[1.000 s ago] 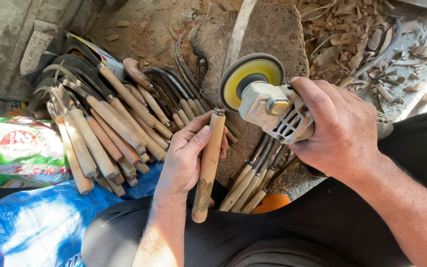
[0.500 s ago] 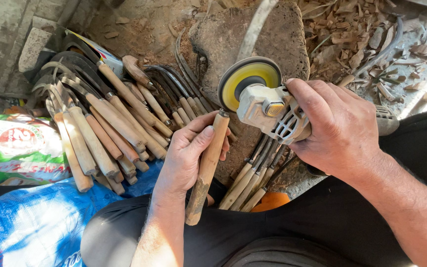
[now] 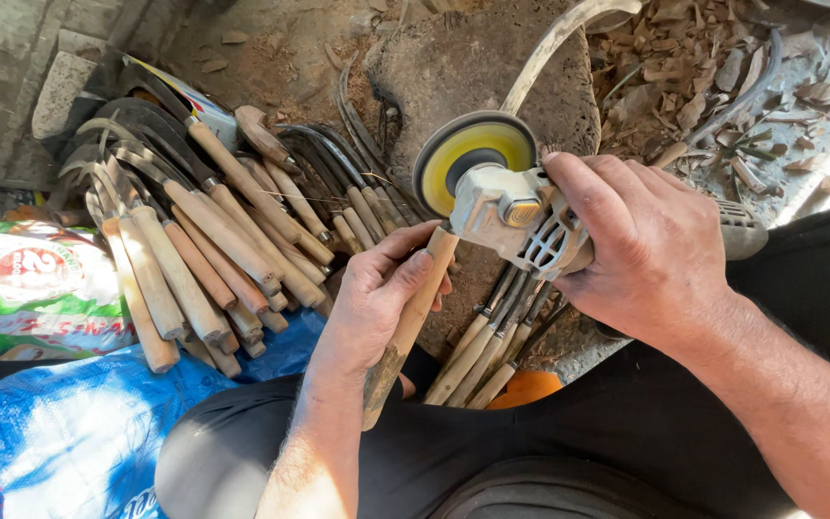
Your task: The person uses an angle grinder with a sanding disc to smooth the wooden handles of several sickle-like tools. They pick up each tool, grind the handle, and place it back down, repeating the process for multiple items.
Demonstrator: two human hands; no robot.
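Looking down from the head, the left hand (image 3: 377,298) is wrapping its fingers around a wooden handle (image 3: 405,327) over the lap, its top meeting the yellow disc (image 3: 473,154) of a grinder (image 3: 521,216), which the right hand (image 3: 650,245) is gripping tightly. Sickles (image 3: 194,250) are lying piled nearby.

Bright sun came from the top right. It lit the grinder (image 3: 506,197) and the pile of handles (image 3: 194,259) left of it. Dark shadow lay below the grinder. White glare burned far right. Everything looked sharp.
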